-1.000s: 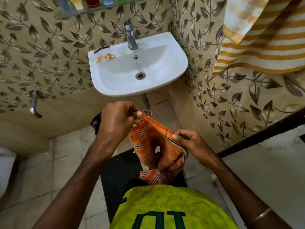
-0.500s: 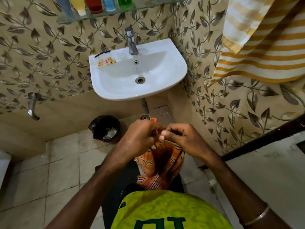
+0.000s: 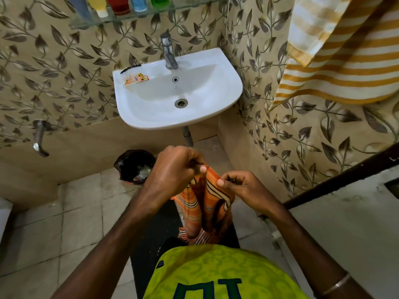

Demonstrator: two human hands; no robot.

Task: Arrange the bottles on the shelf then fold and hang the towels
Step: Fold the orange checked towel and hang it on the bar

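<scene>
Orange striped towel (image 3: 207,203) hangs below the washbasin (image 3: 216,108), pinched at its top edge by your left hand (image 3: 172,169) and right hand (image 3: 239,186), which have closed in from apart over the last second. That suggests you're matching corners for a fold. The lower towel bunches behind your shirt, and the bottles (image 3: 121,5) are cut off on the glass shelf (image 3: 138,16).
</scene>
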